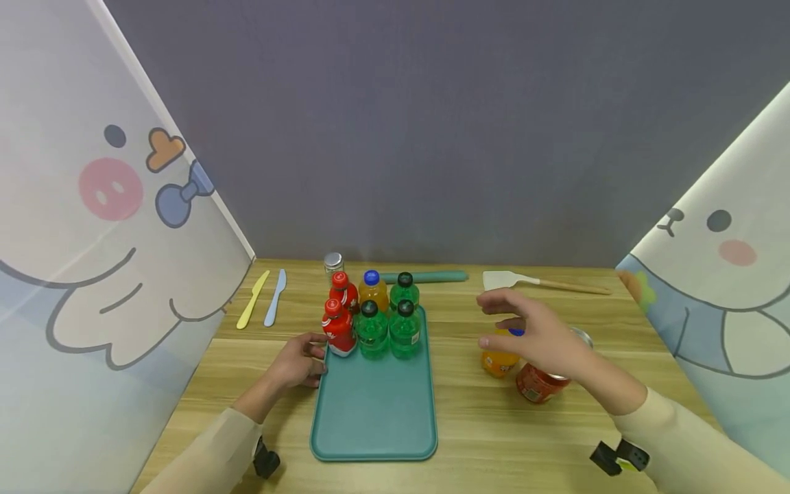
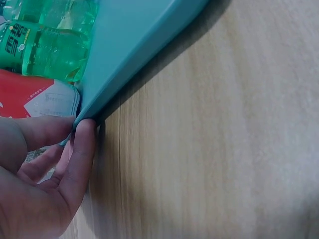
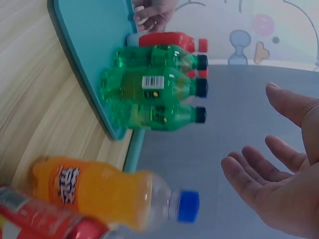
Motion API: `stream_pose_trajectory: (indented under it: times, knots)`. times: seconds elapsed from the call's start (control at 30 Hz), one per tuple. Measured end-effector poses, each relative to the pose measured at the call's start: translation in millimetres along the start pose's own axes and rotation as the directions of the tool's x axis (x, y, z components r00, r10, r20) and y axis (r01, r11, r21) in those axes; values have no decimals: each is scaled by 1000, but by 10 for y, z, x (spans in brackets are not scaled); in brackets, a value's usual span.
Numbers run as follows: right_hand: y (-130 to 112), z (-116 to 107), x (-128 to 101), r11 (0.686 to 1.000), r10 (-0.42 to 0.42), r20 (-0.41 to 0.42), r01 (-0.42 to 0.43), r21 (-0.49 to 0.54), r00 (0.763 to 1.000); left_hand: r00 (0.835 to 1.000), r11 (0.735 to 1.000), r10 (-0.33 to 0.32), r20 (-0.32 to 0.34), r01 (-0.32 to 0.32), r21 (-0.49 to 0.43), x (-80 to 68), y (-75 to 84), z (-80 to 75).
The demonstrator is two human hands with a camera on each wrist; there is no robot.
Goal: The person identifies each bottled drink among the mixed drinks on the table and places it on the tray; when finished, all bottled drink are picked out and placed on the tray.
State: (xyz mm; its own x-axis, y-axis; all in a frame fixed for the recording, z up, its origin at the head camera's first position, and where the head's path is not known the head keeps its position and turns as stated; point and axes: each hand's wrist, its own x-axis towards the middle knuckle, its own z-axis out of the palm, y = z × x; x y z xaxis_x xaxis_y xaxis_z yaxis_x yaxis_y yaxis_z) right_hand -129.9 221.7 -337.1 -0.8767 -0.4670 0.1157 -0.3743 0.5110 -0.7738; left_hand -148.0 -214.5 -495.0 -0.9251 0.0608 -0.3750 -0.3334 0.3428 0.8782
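My left hand (image 1: 295, 363) pinches the left rim of a teal tray (image 1: 373, 412), thumb above and forefinger below in the left wrist view. At the tray's far end stand two red bottles (image 1: 337, 331), several green bottles (image 1: 404, 335) with black caps and an orange soda bottle (image 1: 373, 295) with a blue cap. My right hand (image 1: 537, 333) hovers with fingers spread, holding nothing. Below it another orange soda bottle (image 3: 99, 191) stands upright on the table, partly hidden by the hand in the head view. Beside this bottle is a red can (image 1: 537, 385).
A silver can top (image 1: 583, 336) shows behind my right wrist. Along the back lie a white spatula (image 1: 503, 279), a teal rod (image 1: 438, 276) and a silver-lidded jar (image 1: 333, 262). Yellow (image 1: 252, 302) and blue (image 1: 276, 298) knives lie at the left. A grey wall (image 1: 432, 137) closes the back.
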Motion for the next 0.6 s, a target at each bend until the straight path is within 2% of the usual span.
stream_pose_trajectory:
  times: [0.33, 0.6]
  knots:
    - [187, -210, -265, 994, 41, -111, -52, -98, 993, 1000, 1000, 1, 1, -1, 3, 20, -3, 1]
    - [386, -223, -309, 995, 58, -98, -65, -75, 994, 1000, 1000, -5, 5, 5, 3, 28, -18, -7]
